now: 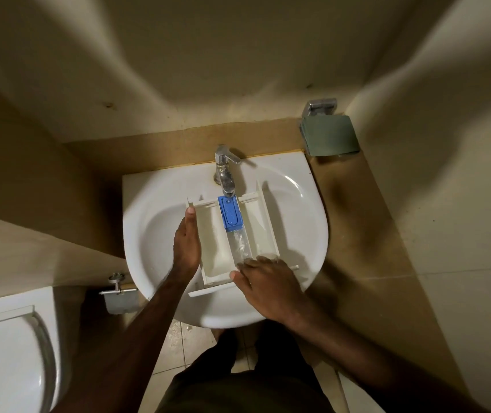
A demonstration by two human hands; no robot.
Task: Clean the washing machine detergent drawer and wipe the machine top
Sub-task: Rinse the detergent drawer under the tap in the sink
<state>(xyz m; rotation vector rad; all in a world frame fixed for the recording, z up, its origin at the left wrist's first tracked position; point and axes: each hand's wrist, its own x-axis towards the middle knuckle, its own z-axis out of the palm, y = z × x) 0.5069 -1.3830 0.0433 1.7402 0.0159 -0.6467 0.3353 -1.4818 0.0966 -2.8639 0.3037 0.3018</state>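
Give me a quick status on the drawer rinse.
Left hand steadies the drawer side, right hand on its front. Drawer in sink under running tap. Nothing blocking.

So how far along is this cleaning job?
Done: the detergent drawer is out and lying in the sink. In hand: water from the tap runs over its blue insert while the left hand and right hand steady it. Left: the machine top, not in view.

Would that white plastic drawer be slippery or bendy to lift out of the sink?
The white plastic detergent drawer is probably slippery, since water from the chrome tap runs through it. Its thin straight walls suggest it is stiff and light.
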